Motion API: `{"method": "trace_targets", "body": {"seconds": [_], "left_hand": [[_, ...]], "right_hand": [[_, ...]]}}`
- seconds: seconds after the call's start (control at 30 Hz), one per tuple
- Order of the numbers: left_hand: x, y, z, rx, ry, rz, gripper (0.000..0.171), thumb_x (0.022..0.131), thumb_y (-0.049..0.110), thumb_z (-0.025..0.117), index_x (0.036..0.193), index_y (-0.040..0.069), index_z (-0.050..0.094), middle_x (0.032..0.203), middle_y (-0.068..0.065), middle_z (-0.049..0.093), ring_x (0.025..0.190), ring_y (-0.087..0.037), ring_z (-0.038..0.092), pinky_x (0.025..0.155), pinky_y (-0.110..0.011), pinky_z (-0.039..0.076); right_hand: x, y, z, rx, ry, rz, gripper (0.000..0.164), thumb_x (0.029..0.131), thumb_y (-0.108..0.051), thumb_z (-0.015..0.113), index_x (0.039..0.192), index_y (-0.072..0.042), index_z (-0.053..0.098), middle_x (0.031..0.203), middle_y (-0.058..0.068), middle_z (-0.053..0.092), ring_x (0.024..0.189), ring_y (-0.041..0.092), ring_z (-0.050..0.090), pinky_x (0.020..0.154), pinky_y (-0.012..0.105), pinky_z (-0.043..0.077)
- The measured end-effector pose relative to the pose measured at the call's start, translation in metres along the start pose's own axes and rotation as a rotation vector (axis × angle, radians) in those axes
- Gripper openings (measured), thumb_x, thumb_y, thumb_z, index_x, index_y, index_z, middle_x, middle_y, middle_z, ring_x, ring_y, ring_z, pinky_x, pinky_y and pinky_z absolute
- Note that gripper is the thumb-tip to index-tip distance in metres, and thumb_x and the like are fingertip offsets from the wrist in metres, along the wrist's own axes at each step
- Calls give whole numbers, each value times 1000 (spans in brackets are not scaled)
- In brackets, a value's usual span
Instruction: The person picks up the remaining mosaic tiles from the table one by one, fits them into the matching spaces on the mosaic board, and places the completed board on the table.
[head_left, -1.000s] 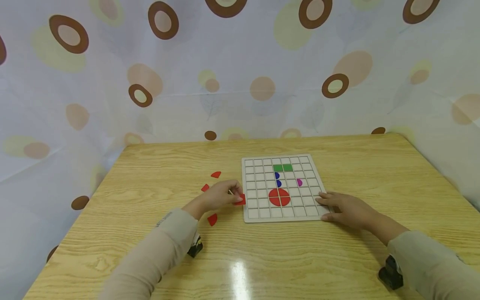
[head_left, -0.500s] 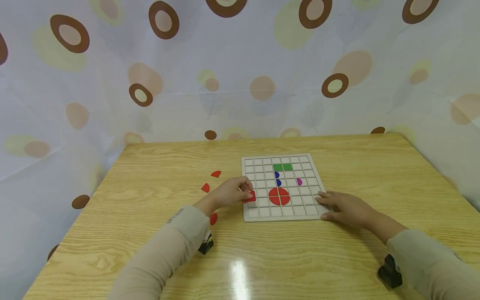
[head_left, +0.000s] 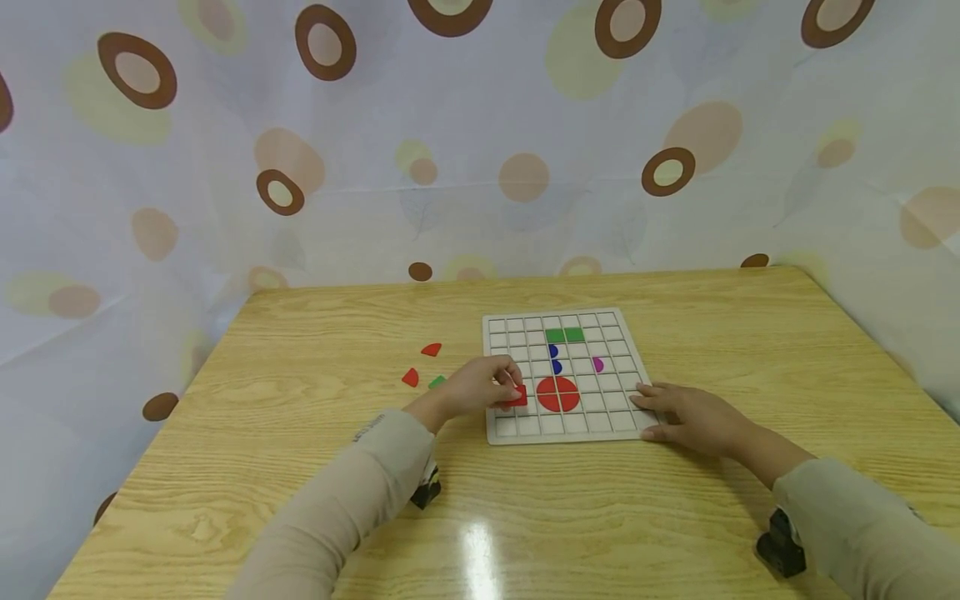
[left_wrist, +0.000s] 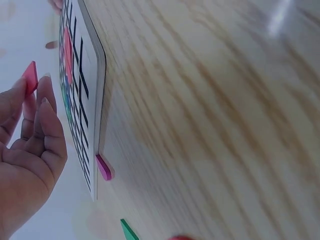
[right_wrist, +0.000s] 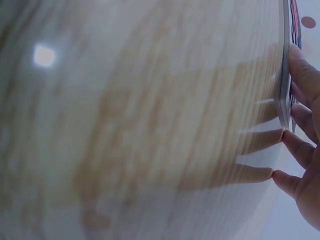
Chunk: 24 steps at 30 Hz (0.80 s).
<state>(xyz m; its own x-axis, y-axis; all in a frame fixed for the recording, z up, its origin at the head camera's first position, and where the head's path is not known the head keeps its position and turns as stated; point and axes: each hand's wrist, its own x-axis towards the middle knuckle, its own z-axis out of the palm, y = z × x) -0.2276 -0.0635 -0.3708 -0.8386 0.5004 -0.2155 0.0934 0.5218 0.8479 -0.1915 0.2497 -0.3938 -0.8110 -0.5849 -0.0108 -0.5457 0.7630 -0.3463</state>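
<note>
My left hand (head_left: 480,385) pinches a red square tile (head_left: 519,395) between thumb and fingers, over the left part of a white gridded board (head_left: 600,423). In the left wrist view the red tile (left_wrist: 31,77) stands tilted at the fingertips, above the board's surface. Just right of it in the head view, several red quarter-circle tiles form a red circle (head_left: 558,393) on the grid. My right hand (head_left: 693,419) rests with relaxed fingers on the board's right edge near the front corner. The right wrist view shows fingertips on the board's rim (right_wrist: 284,75) and on the table.
Green squares (head_left: 564,335), blue half-circles (head_left: 556,359) and a magenta half-circle (head_left: 597,364) lie on the board. Left of it on the wooden table are red quarter-circles (head_left: 410,377) and a green piece (head_left: 438,382). A purple piece (left_wrist: 103,167) lies beside the board's edge.
My left hand has carried the red tile rightward from the board's left edge to over its grid. A green piece now shows behind the wrist; a red piece is now covered. The right hand stays put.
</note>
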Motion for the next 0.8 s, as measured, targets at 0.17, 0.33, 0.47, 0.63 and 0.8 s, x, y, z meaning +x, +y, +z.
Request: {"method": "trace_targets", "body": {"seconds": [0.17, 0.33, 0.47, 0.63, 0.8], "left_hand": [[6, 4, 6, 11, -22, 13, 7, 84, 9, 56, 89, 10, 52, 85, -6, 50, 69, -16, 55, 65, -27, 47], [11, 11, 11, 1, -35, 51, 10, 84, 8, 55, 94, 5, 53, 83, -6, 50, 71, -20, 56, 66, -30, 46], [15, 14, 16, -31, -70, 83, 10, 85, 4, 53, 95, 1, 52, 83, -7, 50, 73, -23, 58, 67, -31, 47], [19, 18, 19, 3, -89, 89, 6, 85, 8, 54, 91, 8, 52, 85, -4, 51, 72, -16, 55, 66, -25, 46], [24, 22, 21, 53, -98, 100, 9, 86, 11, 53, 95, 9, 54, 86, -2, 51, 72, -11, 49, 63, -23, 42]], "right_hand": [[0, -1, 0, -8, 3, -4, 60, 78, -43, 56, 120, -1, 50, 127, 16, 41, 116, 38, 33, 89, 51, 28], [-1, -3, -1, -15, 12, -11, 60, 79, -43, 56, 120, -1, 49, 127, 17, 41, 116, 38, 33, 89, 50, 28], [-1, -3, -2, -11, 10, -8, 60, 79, -44, 54, 121, -1, 49, 127, 16, 41, 116, 38, 33, 89, 50, 28], [-2, -3, -1, -1, 3, 1, 60, 79, -45, 54, 121, -1, 49, 127, 16, 41, 117, 37, 33, 90, 50, 28], [-1, -1, -1, 0, 3, 3, 61, 78, -45, 54, 121, -2, 49, 128, 15, 41, 117, 37, 33, 90, 50, 28]]}}
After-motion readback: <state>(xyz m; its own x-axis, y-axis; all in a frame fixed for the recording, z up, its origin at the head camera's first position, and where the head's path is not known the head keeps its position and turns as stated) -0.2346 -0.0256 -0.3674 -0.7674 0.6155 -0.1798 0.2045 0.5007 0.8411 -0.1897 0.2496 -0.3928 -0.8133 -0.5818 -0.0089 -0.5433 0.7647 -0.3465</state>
